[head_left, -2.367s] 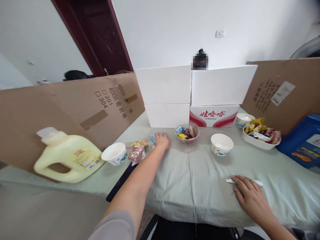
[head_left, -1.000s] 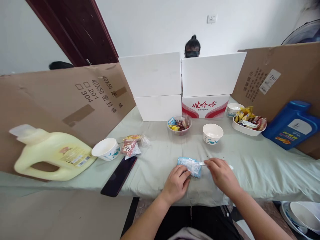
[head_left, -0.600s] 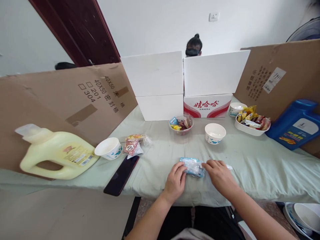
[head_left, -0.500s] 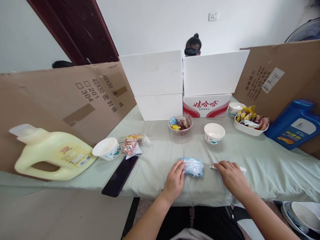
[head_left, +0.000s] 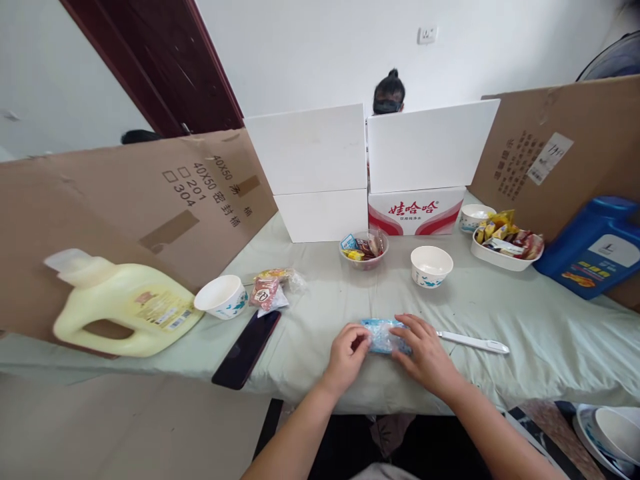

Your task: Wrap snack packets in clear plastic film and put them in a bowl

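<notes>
A flat blue-and-clear plastic packet [head_left: 383,337] lies on the cloth near the table's front edge. My left hand [head_left: 347,353] pinches its left end with curled fingers. Over its right end is my right hand [head_left: 425,353], thumb at the lower edge and fingers across the top, taking hold of it. Just right of that hand rests a white utility knife [head_left: 475,342], untouched. The packet's right end is partly hidden under my fingers.
A phone [head_left: 246,350], snack packets [head_left: 267,293], a paper bowl [head_left: 221,297] and a yellow jug [head_left: 127,310] are left. Ahead stand a snack bowl [head_left: 364,252], another bowl [head_left: 431,267] and white boxes [head_left: 320,217]. A snack tray [head_left: 505,258] and blue bottle [head_left: 590,247] are right.
My right hand has let go of the utility knife and moved left onto the packet. The knife now lies on the cloth. My left hand stays at the packet's left end, fingers more curled.
</notes>
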Demonstrator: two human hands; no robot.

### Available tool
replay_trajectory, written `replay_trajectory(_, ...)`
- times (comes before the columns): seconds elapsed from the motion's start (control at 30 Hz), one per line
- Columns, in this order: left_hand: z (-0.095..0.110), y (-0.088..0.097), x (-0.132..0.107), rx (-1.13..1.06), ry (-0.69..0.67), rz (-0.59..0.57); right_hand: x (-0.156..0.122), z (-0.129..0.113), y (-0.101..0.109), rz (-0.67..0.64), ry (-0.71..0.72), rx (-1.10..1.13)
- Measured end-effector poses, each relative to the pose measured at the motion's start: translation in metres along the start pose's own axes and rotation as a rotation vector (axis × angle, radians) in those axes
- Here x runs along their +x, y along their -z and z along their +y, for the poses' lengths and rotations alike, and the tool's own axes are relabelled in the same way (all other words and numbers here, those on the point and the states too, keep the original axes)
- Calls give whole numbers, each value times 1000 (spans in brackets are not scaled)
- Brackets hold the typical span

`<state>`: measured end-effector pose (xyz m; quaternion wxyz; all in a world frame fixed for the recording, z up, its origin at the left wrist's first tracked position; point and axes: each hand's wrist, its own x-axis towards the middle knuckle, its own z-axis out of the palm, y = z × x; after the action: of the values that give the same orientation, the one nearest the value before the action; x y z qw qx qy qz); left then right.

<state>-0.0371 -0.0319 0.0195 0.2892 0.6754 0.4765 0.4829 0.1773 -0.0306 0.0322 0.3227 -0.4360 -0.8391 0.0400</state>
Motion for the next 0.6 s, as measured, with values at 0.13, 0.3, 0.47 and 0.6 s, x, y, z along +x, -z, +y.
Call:
replay_trajectory(0.13,-15,23,-1,-129,203,201,-11,30,6,170,-151,3)
replay_trajectory(0.3,-27,50,-10,-45,322,349,-39,58,22,251,-280,-127)
replay_trajectory(0.47,2,51,-25,273,-114,423,-48,37,42,326,-200,-150)
replay_trajectory(0.6,24,35,-20,356,-374,-166,-31,0,45,2,91,-7)
